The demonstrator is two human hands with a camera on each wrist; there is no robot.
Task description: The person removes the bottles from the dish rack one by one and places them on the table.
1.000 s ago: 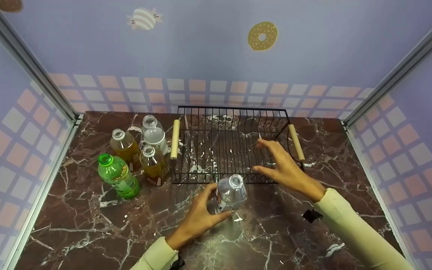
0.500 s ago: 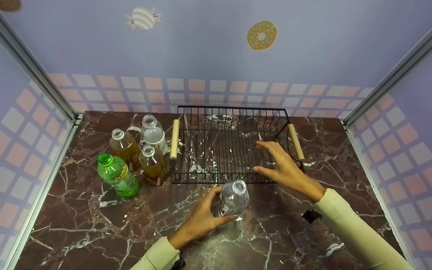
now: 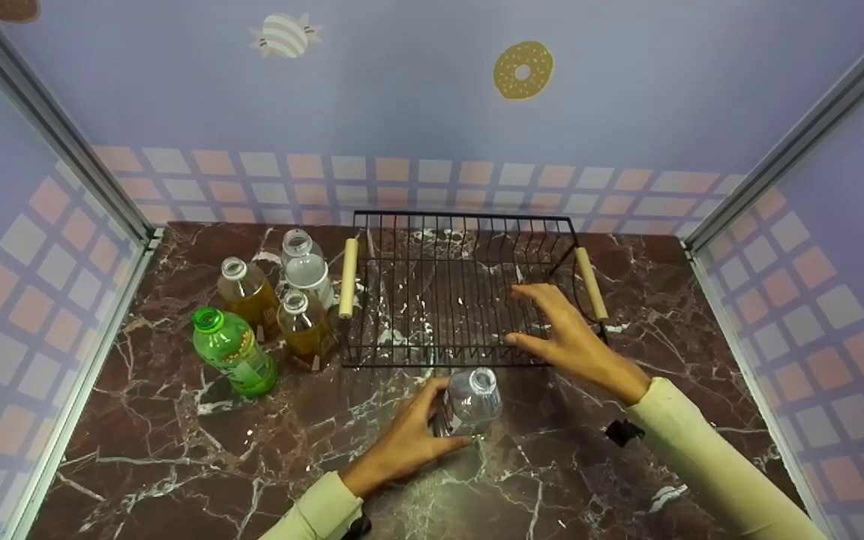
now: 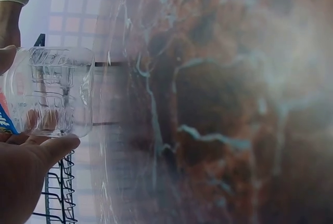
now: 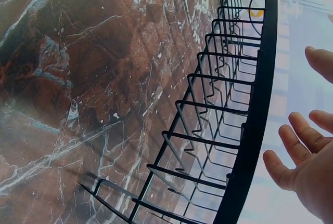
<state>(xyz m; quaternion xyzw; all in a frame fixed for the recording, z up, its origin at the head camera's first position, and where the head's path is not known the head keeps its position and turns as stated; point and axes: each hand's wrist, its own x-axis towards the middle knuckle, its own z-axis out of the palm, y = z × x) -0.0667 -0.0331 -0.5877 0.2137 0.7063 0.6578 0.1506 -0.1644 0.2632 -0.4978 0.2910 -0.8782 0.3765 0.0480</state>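
Observation:
My left hand (image 3: pixel 411 439) grips a clear plastic bottle (image 3: pixel 475 401) from its left side, in front of the rack. The bottle is uncapped, its mouth tilted up to the right in the head view. Seen from the left wrist, the bottle (image 4: pixel 57 91) shows a bit of blue and red label, with fingers and thumb on either side of it. Over the right part of the black wire rack (image 3: pixel 372 366) hangs my right hand (image 3: pixel 571 341), thumb and fingers spread around nothing. In the right wrist view that hand (image 5: pixel 307 156) is beyond the rack's black rim (image 5: pixel 260 86).
Left of the rack stand a green bottle (image 3: pixel 235 352), two bottles of amber liquid (image 3: pixel 306 334) (image 3: pixel 248 296) and a clear bottle with a white band (image 3: pixel 308 270). Wooden handles (image 3: pixel 349 279) flank the rack. Patterned walls enclose the dark marbled tabletop (image 3: pixel 177 480) on three sides.
My left hand has shifted slightly right and toward me with the clear bottle. The right hand stays in place over the rack.

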